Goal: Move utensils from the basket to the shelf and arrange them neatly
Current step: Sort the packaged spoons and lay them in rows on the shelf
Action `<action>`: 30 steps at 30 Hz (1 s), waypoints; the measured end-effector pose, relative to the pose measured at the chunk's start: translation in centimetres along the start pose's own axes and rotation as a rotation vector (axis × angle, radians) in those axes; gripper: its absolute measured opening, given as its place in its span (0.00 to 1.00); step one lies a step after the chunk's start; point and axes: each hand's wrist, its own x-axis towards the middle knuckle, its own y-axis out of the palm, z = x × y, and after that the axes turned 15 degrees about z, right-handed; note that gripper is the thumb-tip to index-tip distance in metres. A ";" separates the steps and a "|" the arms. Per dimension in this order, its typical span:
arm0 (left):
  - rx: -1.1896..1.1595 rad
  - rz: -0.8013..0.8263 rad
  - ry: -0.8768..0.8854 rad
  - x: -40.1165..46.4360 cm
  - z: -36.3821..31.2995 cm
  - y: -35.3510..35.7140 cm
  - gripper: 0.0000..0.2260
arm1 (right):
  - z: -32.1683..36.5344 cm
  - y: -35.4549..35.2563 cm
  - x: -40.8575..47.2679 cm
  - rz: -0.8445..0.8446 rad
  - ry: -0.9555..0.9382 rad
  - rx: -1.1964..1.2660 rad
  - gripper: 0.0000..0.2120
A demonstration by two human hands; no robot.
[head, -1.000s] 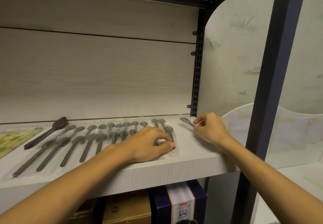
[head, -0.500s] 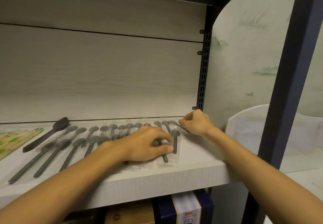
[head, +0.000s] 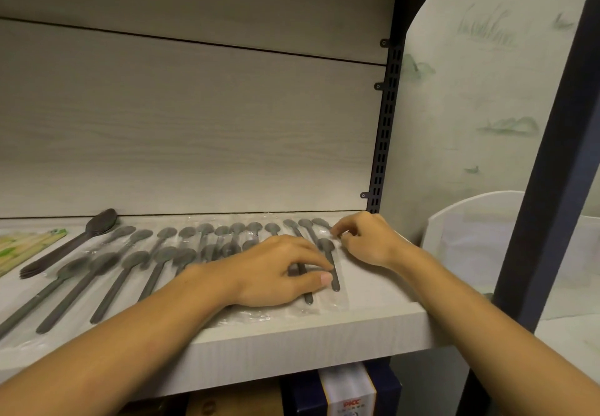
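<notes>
On the pale wooden shelf lie two rows of grey plastic spoons, each sealed in a clear wrapper, bowls toward the back wall and handles toward the front edge. The left hand rests palm down over the right end of the front row, its fingers loosely curved, with fingertips and thumb pressing on the wrapped handles of the last two spoons; its grip lies on them rather than closing round them. The right hand sits just beside it at the back right corner, its fingers curled, thumb and forefinger pinching the rightmost back-row spoon just below its bowl. At the far left of the shelf a darker stack of spoons lies slanted, beside a pack of bamboo sticks cut off by the picture's edge. Below the shelf stands a dark blue and white box. To the right, beyond the dark upright post, a white curved container is in view.
</notes>
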 end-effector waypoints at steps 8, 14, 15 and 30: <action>0.069 0.024 -0.036 -0.3 -0.3 0.2 0.18 | 0.0 0.1 -0.2 -0.013 -0.084 0.011 0.18; 0.047 -0.002 -0.027 -0.4 -0.1 0.5 0.19 | -0.1 0.2 -0.4 -0.071 -0.154 0.065 0.17; 0.043 0.000 -0.028 -0.5 -0.1 0.6 0.19 | -0.2 0.3 -0.3 -0.087 -0.157 0.058 0.16; 0.046 -0.044 -0.026 -0.3 -0.5 0.6 0.21 | -0.6 0.5 0.0 -0.013 -0.088 -0.065 0.10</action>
